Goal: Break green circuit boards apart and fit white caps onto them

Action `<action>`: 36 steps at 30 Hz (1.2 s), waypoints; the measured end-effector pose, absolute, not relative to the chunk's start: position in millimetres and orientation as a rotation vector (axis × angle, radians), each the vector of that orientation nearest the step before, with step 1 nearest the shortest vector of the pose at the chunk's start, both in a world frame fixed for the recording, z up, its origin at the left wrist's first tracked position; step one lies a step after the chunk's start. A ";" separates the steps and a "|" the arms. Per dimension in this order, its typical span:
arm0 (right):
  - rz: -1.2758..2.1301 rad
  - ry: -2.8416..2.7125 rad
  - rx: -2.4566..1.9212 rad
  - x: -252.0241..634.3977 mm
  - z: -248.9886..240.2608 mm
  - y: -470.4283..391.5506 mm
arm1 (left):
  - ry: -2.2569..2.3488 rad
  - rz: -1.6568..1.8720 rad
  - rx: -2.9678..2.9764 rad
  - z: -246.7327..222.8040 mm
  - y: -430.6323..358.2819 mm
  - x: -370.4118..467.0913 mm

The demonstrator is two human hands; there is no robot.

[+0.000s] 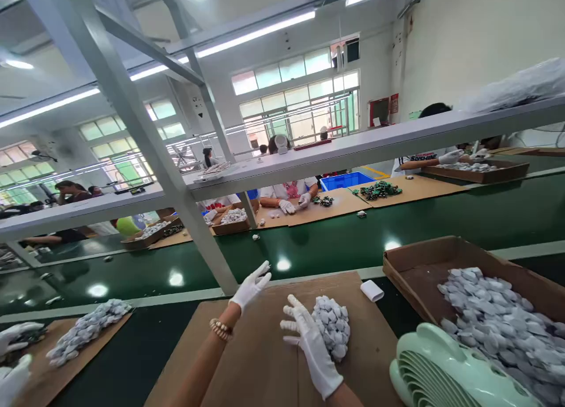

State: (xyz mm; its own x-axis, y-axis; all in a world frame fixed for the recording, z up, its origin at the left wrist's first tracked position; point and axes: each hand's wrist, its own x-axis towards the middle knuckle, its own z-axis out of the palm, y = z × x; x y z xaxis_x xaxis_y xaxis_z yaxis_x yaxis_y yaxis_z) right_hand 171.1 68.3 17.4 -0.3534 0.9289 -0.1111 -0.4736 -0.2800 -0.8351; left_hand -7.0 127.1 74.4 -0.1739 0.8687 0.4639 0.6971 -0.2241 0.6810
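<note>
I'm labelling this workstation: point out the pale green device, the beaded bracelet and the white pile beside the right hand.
Pale green device (474,366), head view: its casing.
Beaded bracelet (221,330), head view: its beads.
White pile (333,327), head view: its middle.

Around the white-gloved right hand (309,342), bare brown flat cardboard (260,371) lies open toward eight o'clock; heaped small white pieces (333,327) block two, a pale-green slatted plastic fan (454,366) three.

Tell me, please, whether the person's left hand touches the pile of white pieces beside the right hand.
Apart. The head view plainly shows cardboard and the right hand between the left hand and the pile of white pieces.
</note>
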 end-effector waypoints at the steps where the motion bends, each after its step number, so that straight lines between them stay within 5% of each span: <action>1: 1.745 -0.944 -0.745 168.3 20.3 60.7 | 1.754 1.286 1.913 73.4 100.6 -2.8; 4: 1.701 -1.112 -0.626 156.7 33.0 36.8 | 1.341 1.055 2.006 63.6 21.7 16.4; 8: 1.870 -1.239 -0.582 139.5 50.4 6.1 | 1.342 1.242 1.913 56.0 -44.8 37.1; 24: 1.822 -1.601 -0.613 124.8 30.9 -102.5 | 1.239 1.443 1.738 41.4 -147.0 32.4; 29: 1.346 -1.969 -0.787 161.2 23.7 -119.0 | 1.135 1.497 1.338 27.3 -202.5 -0.7; 36: 0.384 -2.791 -0.657 173.3 -29.6 -122.9 | 1.737 1.565 0.249 -53.1 -246.4 -53.9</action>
State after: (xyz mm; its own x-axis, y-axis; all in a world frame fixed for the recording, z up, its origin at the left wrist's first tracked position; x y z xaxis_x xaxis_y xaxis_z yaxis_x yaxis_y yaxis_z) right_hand 173.3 -122.9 -29.6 -0.8677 0.4641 0.1778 0.3990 0.8638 -0.3078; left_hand -53.9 -246.4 -53.1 -0.6846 0.6064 -0.4044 -0.3394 0.2259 0.9131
